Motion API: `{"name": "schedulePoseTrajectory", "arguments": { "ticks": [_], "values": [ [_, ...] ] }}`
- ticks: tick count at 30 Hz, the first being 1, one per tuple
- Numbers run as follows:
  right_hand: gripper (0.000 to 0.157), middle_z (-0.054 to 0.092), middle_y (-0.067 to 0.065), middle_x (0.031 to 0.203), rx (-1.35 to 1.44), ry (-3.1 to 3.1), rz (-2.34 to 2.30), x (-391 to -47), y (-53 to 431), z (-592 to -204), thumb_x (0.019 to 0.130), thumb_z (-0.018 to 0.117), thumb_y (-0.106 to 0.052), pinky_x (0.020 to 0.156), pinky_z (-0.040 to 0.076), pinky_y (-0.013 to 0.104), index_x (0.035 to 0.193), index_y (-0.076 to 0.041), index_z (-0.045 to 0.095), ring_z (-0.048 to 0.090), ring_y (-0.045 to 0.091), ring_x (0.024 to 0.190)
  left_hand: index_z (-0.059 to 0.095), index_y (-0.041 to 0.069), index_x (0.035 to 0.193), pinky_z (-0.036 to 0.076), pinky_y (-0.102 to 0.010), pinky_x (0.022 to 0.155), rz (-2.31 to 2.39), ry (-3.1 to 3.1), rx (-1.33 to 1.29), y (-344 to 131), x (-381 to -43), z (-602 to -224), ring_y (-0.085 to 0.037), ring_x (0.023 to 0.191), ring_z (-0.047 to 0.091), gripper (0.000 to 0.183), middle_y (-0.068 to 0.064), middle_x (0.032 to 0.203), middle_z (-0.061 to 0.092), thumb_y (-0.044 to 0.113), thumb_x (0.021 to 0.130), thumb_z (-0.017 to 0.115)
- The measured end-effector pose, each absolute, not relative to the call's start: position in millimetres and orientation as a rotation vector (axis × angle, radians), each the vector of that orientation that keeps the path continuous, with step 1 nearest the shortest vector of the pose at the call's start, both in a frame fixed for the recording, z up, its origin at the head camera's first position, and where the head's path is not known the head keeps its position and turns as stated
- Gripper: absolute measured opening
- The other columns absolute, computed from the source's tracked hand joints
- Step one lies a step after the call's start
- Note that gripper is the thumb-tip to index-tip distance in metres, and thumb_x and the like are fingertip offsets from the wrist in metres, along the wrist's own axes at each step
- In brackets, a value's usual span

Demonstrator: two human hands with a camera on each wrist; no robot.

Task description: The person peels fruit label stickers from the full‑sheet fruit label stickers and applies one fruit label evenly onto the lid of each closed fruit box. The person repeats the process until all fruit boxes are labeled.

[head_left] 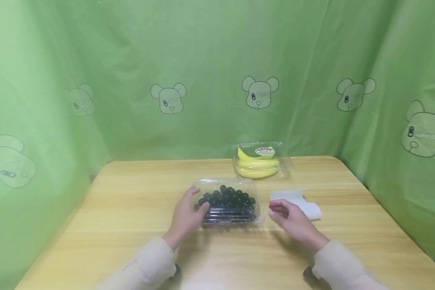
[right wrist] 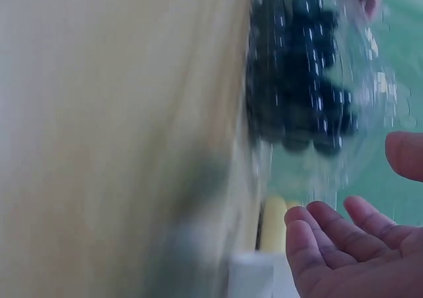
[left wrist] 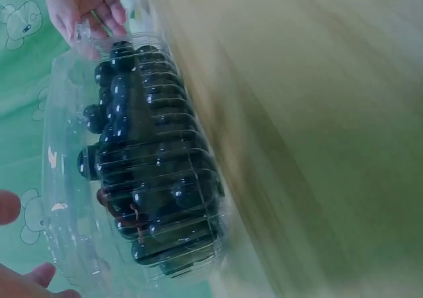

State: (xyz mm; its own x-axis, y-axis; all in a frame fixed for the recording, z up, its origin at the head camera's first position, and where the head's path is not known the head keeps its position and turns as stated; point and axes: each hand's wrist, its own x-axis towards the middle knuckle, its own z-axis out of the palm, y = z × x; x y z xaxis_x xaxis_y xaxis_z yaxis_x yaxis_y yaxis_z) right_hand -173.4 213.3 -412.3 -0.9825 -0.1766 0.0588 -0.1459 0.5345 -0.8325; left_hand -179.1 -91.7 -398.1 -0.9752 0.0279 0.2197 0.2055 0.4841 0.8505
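Note:
A clear plastic box of dark grapes sits on the table in the head view. My left hand is at the box's left end, thumb and fingers spread apart; I cannot tell whether they touch the plastic. In the left wrist view, the grapes show through the ribbed wall. My right hand hovers off the box's right end, fingers slightly bent, with nothing in it. The right wrist view shows its fingers apart from the box.
Behind the grapes, a second clear box holds yellow bananas and bears a round label. A white roll with a loose sheet lies beyond the right hand. Green curtains with bear heads surround the wooden table.

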Motion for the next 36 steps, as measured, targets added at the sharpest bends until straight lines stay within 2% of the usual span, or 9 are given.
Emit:
{"name": "schedulePoseTrajectory", "arguments": {
  "ticks": [7,16,22,30,36],
  "values": [
    [0.044,0.056,0.020,0.116,-0.222,2.907,-1.317,-187.9,242.7,-409.9,0.092,0.055,-0.028,0.091,0.044,0.046,0.122,0.003,0.048,0.053,0.035,0.106,0.035,0.005,0.137,0.022,-0.052,0.105,-1.444,-2.646,-0.235,-93.2,-180.2,-407.0,-0.034,0.129,0.029,0.066,-0.012,0.144,0.030,0.028,0.083,0.065],
    [0.036,0.057,0.025,0.113,-0.211,3.070,-1.080,-198.6,271.8,-407.5,0.086,0.062,-0.019,0.087,0.044,0.051,0.114,0.003,0.055,0.054,0.040,0.104,0.034,0.005,0.138,0.021,-0.052,0.105,-1.422,-2.689,-0.235,-95.7,-179.7,-407.5,-0.035,0.130,0.027,0.071,-0.012,0.147,0.025,0.033,0.081,0.066],
    [0.047,0.054,0.030,0.114,-0.228,3.047,-0.898,-203.5,281.5,-413.0,0.076,0.073,-0.022,0.086,0.040,0.057,0.113,0.001,0.058,0.050,0.045,0.105,0.035,0.006,0.138,0.021,-0.052,0.105,-1.419,-2.699,-0.243,-95.5,-180.1,-408.0,-0.034,0.131,0.025,0.071,-0.011,0.148,0.022,0.035,0.081,0.066],
    [0.060,0.056,0.027,0.110,-0.314,2.994,-0.785,-208.8,285.5,-424.9,0.064,0.081,-0.031,0.085,0.040,0.057,0.111,0.000,0.059,0.051,0.043,0.101,0.031,0.007,0.140,0.019,-0.051,0.106,-1.391,-2.733,-0.256,-96.5,-180.1,-409.6,-0.033,0.132,0.023,0.073,-0.009,0.149,0.019,0.038,0.082,0.064],
    [0.062,0.055,0.026,0.115,-0.324,2.962,-0.762,-209.5,286.1,-427.0,0.061,0.082,-0.025,0.086,0.040,0.057,0.113,-0.003,0.058,0.050,0.043,0.104,0.032,0.007,0.140,0.019,-0.051,0.106,-1.396,-2.728,-0.249,-96.6,-181.0,-410.2,-0.033,0.132,0.023,0.073,-0.009,0.149,0.019,0.038,0.082,0.064]
  ]
}}
